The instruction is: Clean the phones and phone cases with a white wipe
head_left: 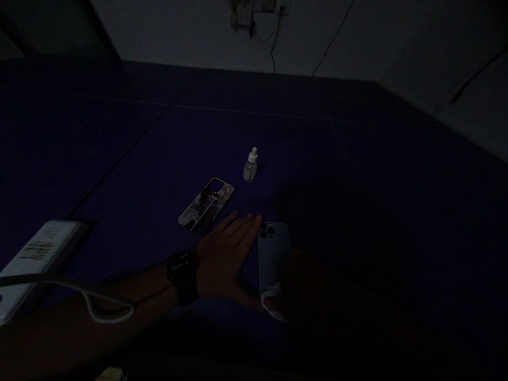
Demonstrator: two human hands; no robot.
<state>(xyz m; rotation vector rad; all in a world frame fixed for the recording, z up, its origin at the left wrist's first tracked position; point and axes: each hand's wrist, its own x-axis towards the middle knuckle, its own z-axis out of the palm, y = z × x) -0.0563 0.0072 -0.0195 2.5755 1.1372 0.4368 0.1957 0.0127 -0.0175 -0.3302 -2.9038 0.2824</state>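
Observation:
A light blue smartphone (273, 256) lies back up on the dark blue surface, its camera lenses at the upper left. My left hand (226, 259), with a black watch (182, 272) on the wrist, rests flat with fingers stretched out. Its index fingertip and thumb touch the phone's left edge. In deep shadow, my right hand (296, 288) lies over the phone's lower right, closed on a white cloth (273, 301) that presses against the lower end. Beyond my left fingers is a patterned phone case (207, 205). A small dropper bottle (250, 165) with a white top stands upright behind it.
At the left is a white power strip (43, 248), with a pale cable (107, 312) looping over my left forearm. A pale wall (190, 32) with sockets (243, 15) and hanging wires borders the back. The whole scene is very dim.

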